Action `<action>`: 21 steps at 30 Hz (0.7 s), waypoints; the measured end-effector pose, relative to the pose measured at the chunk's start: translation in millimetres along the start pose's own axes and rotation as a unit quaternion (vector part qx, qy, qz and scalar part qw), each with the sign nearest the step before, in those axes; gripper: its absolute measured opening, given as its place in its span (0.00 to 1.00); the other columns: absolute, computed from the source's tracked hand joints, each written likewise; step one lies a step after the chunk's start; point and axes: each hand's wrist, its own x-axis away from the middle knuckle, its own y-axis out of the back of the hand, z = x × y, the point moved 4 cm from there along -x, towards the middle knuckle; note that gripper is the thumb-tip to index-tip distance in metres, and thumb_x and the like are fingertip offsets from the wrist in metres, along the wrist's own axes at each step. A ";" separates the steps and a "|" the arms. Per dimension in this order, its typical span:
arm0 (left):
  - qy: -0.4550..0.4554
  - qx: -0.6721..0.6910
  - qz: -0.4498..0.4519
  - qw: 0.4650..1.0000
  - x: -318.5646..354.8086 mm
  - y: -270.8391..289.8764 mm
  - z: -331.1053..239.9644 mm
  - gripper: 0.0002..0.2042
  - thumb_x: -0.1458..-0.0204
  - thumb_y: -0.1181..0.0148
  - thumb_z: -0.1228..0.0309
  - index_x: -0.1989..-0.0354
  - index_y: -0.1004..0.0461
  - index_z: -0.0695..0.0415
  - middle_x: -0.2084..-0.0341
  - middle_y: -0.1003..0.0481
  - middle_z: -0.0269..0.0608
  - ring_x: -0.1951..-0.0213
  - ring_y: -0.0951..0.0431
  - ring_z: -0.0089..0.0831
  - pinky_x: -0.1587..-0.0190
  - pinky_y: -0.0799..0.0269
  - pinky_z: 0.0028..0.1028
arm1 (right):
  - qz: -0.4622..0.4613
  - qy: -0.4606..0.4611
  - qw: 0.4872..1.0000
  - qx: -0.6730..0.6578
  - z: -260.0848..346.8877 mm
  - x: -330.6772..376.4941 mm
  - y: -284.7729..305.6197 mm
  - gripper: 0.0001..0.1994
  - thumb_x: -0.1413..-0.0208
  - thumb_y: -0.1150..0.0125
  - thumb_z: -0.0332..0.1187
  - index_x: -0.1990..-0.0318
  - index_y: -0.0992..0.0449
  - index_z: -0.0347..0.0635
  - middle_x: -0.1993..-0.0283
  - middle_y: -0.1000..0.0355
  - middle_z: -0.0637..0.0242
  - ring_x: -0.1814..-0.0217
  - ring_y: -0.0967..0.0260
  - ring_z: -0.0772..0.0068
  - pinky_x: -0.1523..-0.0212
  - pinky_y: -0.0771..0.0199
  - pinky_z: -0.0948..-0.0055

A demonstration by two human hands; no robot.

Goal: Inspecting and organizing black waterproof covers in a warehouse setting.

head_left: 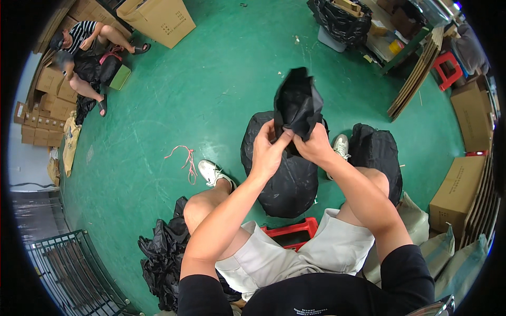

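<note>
Both my hands are raised in front of me over a black fabric piece [298,100], which looks like a bag or cover and stands up with its folds spread. My left hand [270,150] pinches its lower left edge between thumb and fingers. My right hand [314,143] is closed on the lower right edge, close beside the left. Below the hands, a large rounded black bundle [289,187] sits on the floor between my feet, partly covered by my hands. A second black bundle [375,150] stands beside my right foot.
Crumpled black fabric [161,258] lies left of my leg. A red plastic stool [308,226] shows between my thighs. Pink string [190,163] lies on the green floor. Another person [87,42] sits far left near cardboard boxes [52,87]. Sacks [414,221] and a carton [457,184] stand right.
</note>
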 end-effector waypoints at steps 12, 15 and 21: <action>0.180 0.388 -0.069 0.901 -38.0 73.0 -8.8 0.20 0.37 0.57 0.59 0.48 0.31 0.65 0.52 0.26 0.48 0.51 0.25 0.38 0.45 0.31 0.37 | -0.164 -0.359 0.787 -0.474 -28.6 -18.9 29.3 0.14 0.40 0.44 0.30 0.48 0.29 0.34 0.49 0.27 0.63 0.48 0.31 0.68 0.47 0.32 0.68; 0.183 0.421 -0.007 0.889 -31.7 68.5 -42.0 0.24 0.37 0.55 0.53 0.46 0.32 0.64 0.49 0.27 0.45 0.50 0.25 0.39 0.44 0.32 0.38 | -0.087 -0.320 0.737 -0.589 -37.9 -23.0 38.7 0.14 0.39 0.50 0.26 0.47 0.32 0.33 0.48 0.28 0.60 0.47 0.29 0.65 0.44 0.31 0.65; 0.177 0.351 -0.070 0.917 -27.8 93.8 -29.0 0.23 0.46 0.45 0.63 0.45 0.32 0.64 0.49 0.27 0.46 0.49 0.26 0.39 0.44 0.31 0.37 | -0.010 -0.291 0.682 -0.671 -46.7 -22.0 46.1 0.15 0.45 0.48 0.26 0.50 0.29 0.32 0.51 0.26 0.58 0.51 0.27 0.65 0.46 0.29 0.69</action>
